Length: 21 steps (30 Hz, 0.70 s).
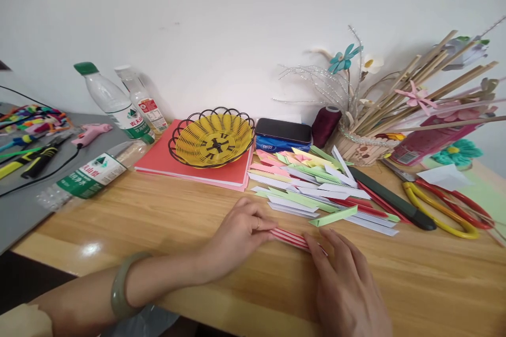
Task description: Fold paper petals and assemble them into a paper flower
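Observation:
A red-and-white striped folded paper strip [291,238] lies between my hands, low over the front of the wooden table. My left hand [241,231], with a ring and a green bangle at the wrist, pinches its left end. At the other end my right hand [348,279] grips with its fingertips; its thumb is mostly hidden. Just beyond, a pile of folded paper strips [316,189] in white, green, red, pink and yellow spreads over the table. One green folded strip [334,216] rests at the pile's near edge, close to my right fingers.
A yellow woven basket [217,142] sits on red paper [158,160]. Plastic bottles [90,175] and a pink glue gun [91,133] are at the left. On the right are a dark-green-handled cutter [395,200], scissors [422,210] and a stick-filled pot [361,150]. A phone [283,130] lies behind the pile.

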Tool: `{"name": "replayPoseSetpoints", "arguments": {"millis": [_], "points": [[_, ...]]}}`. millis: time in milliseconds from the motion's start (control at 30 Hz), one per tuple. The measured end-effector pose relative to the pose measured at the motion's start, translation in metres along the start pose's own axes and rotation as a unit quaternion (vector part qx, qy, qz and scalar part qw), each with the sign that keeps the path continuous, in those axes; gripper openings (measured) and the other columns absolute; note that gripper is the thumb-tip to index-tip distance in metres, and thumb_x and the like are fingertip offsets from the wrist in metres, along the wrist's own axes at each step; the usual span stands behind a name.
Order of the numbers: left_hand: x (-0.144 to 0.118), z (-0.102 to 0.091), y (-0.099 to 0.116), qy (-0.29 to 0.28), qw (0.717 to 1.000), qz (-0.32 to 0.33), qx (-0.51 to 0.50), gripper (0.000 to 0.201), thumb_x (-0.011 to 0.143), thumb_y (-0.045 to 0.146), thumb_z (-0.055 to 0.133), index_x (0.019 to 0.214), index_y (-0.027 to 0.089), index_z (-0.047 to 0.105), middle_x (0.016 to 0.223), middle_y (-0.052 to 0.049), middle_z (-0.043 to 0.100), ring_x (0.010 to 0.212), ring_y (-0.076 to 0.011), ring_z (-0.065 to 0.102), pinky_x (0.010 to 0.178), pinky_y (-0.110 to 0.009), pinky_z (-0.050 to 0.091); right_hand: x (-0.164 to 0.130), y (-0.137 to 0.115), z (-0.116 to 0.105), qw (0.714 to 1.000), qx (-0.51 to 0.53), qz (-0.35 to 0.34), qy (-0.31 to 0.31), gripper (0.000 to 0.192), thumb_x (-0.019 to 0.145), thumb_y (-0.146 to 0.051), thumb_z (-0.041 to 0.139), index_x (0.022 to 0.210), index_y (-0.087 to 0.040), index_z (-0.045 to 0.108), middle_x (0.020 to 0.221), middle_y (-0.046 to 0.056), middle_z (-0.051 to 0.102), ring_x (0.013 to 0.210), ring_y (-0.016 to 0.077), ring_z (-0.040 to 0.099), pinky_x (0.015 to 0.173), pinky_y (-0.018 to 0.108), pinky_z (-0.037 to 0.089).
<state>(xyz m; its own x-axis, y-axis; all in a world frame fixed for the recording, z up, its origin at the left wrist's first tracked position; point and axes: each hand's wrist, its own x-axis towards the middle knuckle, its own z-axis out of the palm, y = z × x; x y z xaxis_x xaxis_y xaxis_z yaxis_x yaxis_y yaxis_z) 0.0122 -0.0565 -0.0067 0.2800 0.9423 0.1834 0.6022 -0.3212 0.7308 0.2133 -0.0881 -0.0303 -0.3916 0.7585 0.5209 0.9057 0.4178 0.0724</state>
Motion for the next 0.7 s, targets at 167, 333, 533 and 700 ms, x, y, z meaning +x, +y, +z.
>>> {"name": "replayPoseSetpoints", "arguments": {"millis": [167,333,533,700], "points": [[-0.003,0.001,-0.002,0.043,0.996,0.075,0.016,0.014,0.076,0.024,0.064,0.087,0.023,0.071,0.089,-0.002,0.068,0.086,-0.0161,0.053,0.078,-0.031,0.048,-0.007,0.009,0.0,0.996,-0.028,-0.076,-0.027,0.048,0.077,-0.005,0.035,0.124,-0.008,0.047,0.123,0.012,0.056,0.11,0.0239,0.05,0.084,0.034,0.044],[-0.003,0.0,0.0,0.059,0.991,0.114,0.03,0.015,0.08,0.024,0.059,0.089,0.021,0.071,0.08,-0.002,0.07,0.076,-0.0146,0.057,0.07,-0.027,0.05,-0.008,0.01,0.002,0.998,0.015,-0.064,-0.024,0.053,0.076,-0.005,0.034,0.128,-0.01,0.041,0.119,0.011,0.059,0.105,0.0231,0.053,0.085,0.034,0.043],[-0.003,0.004,0.0,0.07,0.991,0.11,0.043,0.015,0.08,0.023,0.059,0.09,0.02,0.07,0.08,-0.002,0.07,0.075,-0.0137,0.061,0.07,-0.026,0.051,-0.006,0.001,0.003,0.998,0.058,0.006,-0.022,0.057,0.074,0.001,0.031,0.128,-0.017,0.04,0.108,0.01,0.059,0.099,0.0224,0.053,0.083,0.034,0.045],[-0.005,0.003,0.005,0.07,0.979,0.168,0.093,0.018,0.085,0.017,0.05,0.082,0.016,0.068,0.078,-0.004,0.067,0.072,-0.0116,0.06,0.064,-0.021,0.05,-0.007,0.003,0.004,0.998,0.056,0.003,-0.013,0.06,0.071,0.005,0.031,0.126,-0.018,0.041,0.105,0.008,0.06,0.097,0.0211,0.054,0.082,0.032,0.046]]}}
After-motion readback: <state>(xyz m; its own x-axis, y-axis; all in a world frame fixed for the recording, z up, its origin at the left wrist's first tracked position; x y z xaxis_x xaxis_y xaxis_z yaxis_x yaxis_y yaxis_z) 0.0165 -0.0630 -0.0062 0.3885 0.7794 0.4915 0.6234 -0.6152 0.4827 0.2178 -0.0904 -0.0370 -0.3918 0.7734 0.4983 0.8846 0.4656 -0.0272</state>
